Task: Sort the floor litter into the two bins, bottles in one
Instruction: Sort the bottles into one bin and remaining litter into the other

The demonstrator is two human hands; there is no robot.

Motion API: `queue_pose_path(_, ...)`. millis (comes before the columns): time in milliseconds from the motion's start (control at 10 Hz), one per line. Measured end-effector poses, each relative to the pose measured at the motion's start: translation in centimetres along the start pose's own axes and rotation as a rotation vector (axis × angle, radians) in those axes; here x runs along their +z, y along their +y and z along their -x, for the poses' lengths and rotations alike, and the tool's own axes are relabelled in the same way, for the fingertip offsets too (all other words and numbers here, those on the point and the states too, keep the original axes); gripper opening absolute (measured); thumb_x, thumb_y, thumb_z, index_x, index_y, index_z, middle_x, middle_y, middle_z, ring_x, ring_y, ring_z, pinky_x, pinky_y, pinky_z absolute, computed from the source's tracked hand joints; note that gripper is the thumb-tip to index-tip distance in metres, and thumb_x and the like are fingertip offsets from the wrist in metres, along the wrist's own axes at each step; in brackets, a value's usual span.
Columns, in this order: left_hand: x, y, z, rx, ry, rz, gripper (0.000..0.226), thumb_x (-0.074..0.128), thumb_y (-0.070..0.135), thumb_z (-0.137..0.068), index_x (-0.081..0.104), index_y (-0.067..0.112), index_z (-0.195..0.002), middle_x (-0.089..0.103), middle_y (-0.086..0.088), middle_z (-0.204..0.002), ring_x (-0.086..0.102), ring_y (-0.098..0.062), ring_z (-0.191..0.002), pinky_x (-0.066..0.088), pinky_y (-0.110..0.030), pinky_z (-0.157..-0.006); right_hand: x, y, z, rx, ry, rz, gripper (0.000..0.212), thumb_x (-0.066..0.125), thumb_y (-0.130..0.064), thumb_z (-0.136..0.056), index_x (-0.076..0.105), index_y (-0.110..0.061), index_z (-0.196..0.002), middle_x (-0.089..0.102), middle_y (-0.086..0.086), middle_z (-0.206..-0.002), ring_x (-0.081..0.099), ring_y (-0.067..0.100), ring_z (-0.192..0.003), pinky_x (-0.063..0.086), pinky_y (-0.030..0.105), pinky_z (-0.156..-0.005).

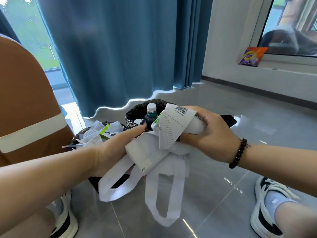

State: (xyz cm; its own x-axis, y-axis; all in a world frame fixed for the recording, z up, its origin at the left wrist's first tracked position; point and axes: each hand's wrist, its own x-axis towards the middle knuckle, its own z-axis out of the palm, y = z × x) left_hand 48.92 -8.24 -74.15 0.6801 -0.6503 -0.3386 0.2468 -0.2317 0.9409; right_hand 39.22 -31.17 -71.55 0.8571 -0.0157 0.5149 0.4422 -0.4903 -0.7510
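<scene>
Gripping one end of a crumpled bundle of white paper strips (154,152), the right hand (211,134) curls its fingers round a rolled, printed receipt part. The left hand (113,148) holds the bundle's other side, forefinger stretched out straight, the rest hidden beneath the paper. Loops of strip hang toward the grey floor (223,194). Just behind the hands stand two black-lined bins: the left bin (77,136) holds paper scraps, the right bin (132,114) holds a dark bottle (151,115).
</scene>
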Motion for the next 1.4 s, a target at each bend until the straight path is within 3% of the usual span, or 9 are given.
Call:
queue_pose_path(100,2.9,1.8,2.6,-0.056,-0.134,0.146,0.077,0.047,0.072,-0.068,0.076,0.009,-0.104,0.07,-0.018,-0.11,0.071,-0.03,-0.088,0.059,-0.038,-0.075,-0.2,0.1,0.2,-0.338,0.006,0.266,0.052,0.078,-0.016,-0.077,0.057,-0.021,-0.124,0.063,-0.006,-0.121,0.061,0.009,-0.111,0.051,0.032,-0.092)
queue_pose_path(300,3.6,2.9,3.1,0.072,-0.189,0.185,0.073,0.048,0.072,-0.072,0.071,0.019,-0.115,0.068,-0.016,-0.118,0.067,-0.029,-0.097,0.053,-0.044,-0.09,-0.3,-0.4,-0.1,-0.772,0.03,0.713,0.036,0.061,-0.007,-0.09,0.06,-0.011,-0.125,0.063,0.013,-0.117,0.062,0.029,-0.105,0.054,0.04,-0.077)
queue_pose_path(400,3.3,2.6,3.0,0.125,-0.122,0.154,0.049,0.059,0.057,-0.074,0.075,0.025,-0.107,0.07,-0.014,-0.114,0.068,-0.029,-0.1,0.049,-0.047,-0.097,0.3,0.8,0.2,-0.808,-0.062,0.74,0.047,0.064,0.002,-0.083,0.057,-0.009,-0.128,0.058,0.022,-0.121,0.058,0.035,-0.112,0.05,0.045,-0.089)
queue_pose_path(600,2.4,1.8,3.0,0.116,0.035,0.027,0.036,0.076,0.026,-0.069,0.074,0.013,-0.102,0.071,-0.019,-0.107,0.069,-0.034,-0.094,0.054,-0.043,-0.085,-0.1,2.5,2.0,-0.434,-0.422,0.437,0.068,0.061,-0.001,-0.071,0.05,-0.014,-0.137,0.036,0.01,-0.147,0.032,0.022,-0.139,0.035,0.04,-0.11)
queue_pose_path(700,2.2,1.4,3.2,0.125,0.11,-0.013,0.045,0.08,0.026,-0.056,0.073,0.011,-0.098,0.073,-0.019,-0.1,0.07,-0.031,-0.083,0.054,-0.043,-0.081,0.4,1.8,2.1,-0.294,-0.324,0.215,0.055,0.066,-0.018,-0.079,0.055,-0.017,-0.133,0.045,-0.001,-0.142,0.04,0.013,-0.134,0.037,0.036,-0.109)
queue_pose_path(800,2.1,1.1,3.2,0.179,0.084,0.019,0.042,0.077,0.016,-0.06,0.071,0.009,-0.101,0.073,-0.018,-0.1,0.072,-0.028,-0.079,0.059,-0.037,-0.07,1.0,1.2,1.2,0.005,-0.193,0.037,0.072,0.076,-0.043,-0.072,0.046,-0.031,-0.136,0.048,-0.013,-0.134,0.046,0.0,-0.125,0.044,0.026,-0.1)
queue_pose_path(1000,1.6,0.5,3.0,0.15,0.031,0.141,0.033,0.075,0.013,-0.064,0.076,0.015,-0.096,0.072,-0.018,-0.103,0.072,-0.028,-0.082,0.059,-0.039,-0.073,2.9,1.0,0.1,0.632,-0.261,-0.721,0.06,0.078,-0.017,-0.065,0.055,-0.022,-0.12,0.07,0.008,-0.11,0.07,0.027,-0.093,0.058,0.042,-0.069)
queue_pose_path(1200,1.1,-0.9,3.2,-0.026,0.101,0.131,0.024,0.068,0.014,-0.073,0.074,0.011,-0.096,0.074,-0.014,-0.098,0.073,-0.023,-0.077,0.059,-0.03,-0.063,5.8,1.8,0.3,0.743,-0.209,-0.625,0.064,0.08,-0.014,-0.057,0.057,-0.018,-0.116,0.07,0.011,-0.108,0.07,0.032,-0.093,0.057,0.052,-0.075)
queue_pose_path(1400,-2.1,-1.8,4.8,-0.172,0.09,0.085,0.036,0.07,0.02,-0.072,0.069,0.012,-0.107,0.074,-0.012,-0.103,0.073,-0.02,-0.081,0.059,-0.027,-0.066,8.3,1.5,-0.8,0.617,-0.269,-0.406,0.052,0.078,-0.003,-0.071,0.058,-0.021,-0.114,0.073,0.006,-0.098,0.072,0.022,-0.086,0.056,0.03,-0.058)
